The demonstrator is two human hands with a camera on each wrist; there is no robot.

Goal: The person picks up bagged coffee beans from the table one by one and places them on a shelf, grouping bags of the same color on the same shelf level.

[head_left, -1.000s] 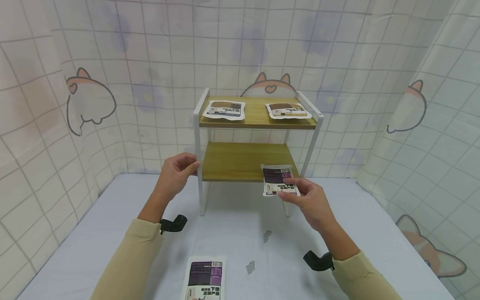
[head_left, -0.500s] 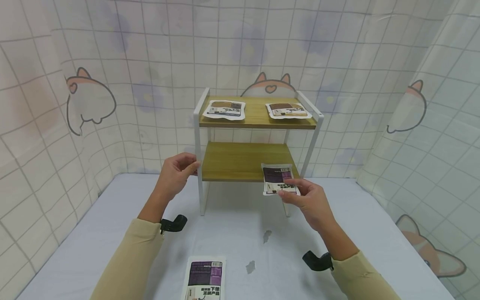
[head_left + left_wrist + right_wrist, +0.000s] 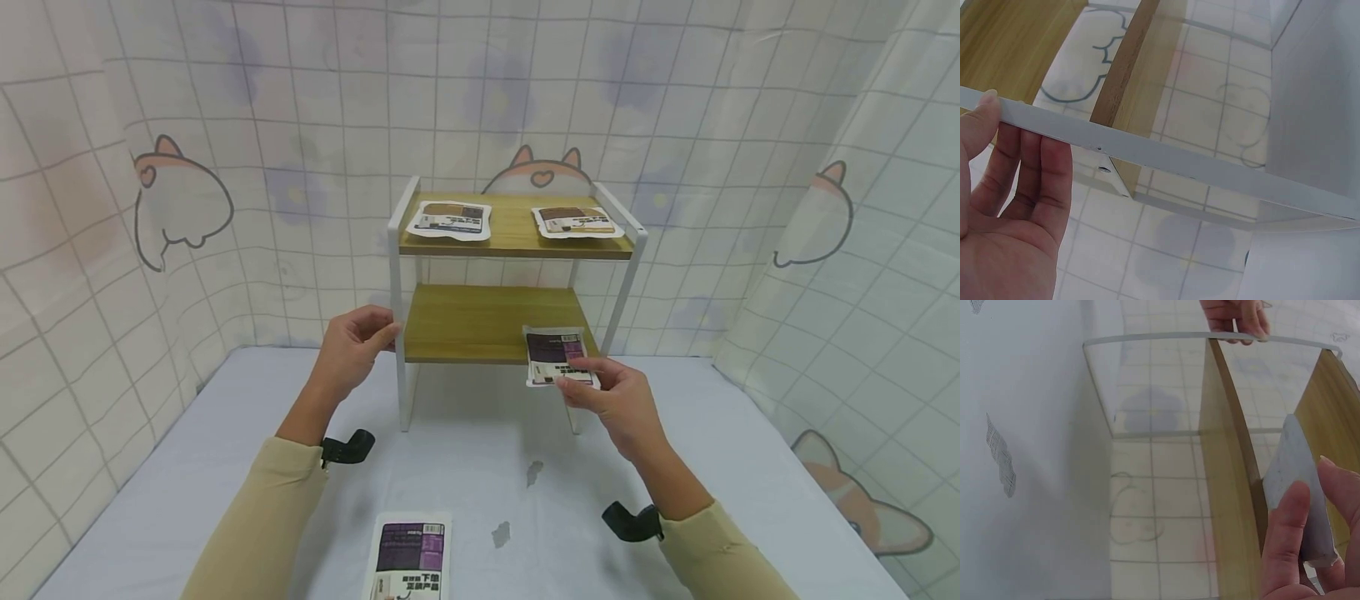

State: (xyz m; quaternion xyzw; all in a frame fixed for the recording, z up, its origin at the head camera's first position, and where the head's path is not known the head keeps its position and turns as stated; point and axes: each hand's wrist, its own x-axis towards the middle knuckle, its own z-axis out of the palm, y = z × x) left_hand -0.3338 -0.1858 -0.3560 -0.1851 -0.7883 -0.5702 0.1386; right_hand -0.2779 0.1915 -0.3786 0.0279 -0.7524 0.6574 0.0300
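A two-tier shelf rack (image 3: 517,252) with wood-look boards and a white frame stands on the table. My left hand (image 3: 354,348) grips its front left upright (image 3: 1166,159) beside the lower board, thumb on one side and fingers on the other. In my right hand (image 3: 617,402) is a flat packet (image 3: 553,350) with a purple and white label, pinched between thumb and fingers. The packet's far end reaches over the front right edge of the lower board (image 3: 480,325). From the right wrist view, the packet (image 3: 1294,481) shows its pale underside; whether it touches the board I cannot tell.
On the upper board lie a packet with a blue and orange label (image 3: 450,221) at left and a brown-labelled packet (image 3: 577,222) at right. Another purple-labelled packet (image 3: 410,554) lies on the white tablecloth (image 3: 247,400) near the front. A grid-patterned curtain (image 3: 337,167) surrounds the table.
The packet in my right hand has tilted or shifted very slightly, its near edge a little higher. My left hand keeps its grip on the upright.
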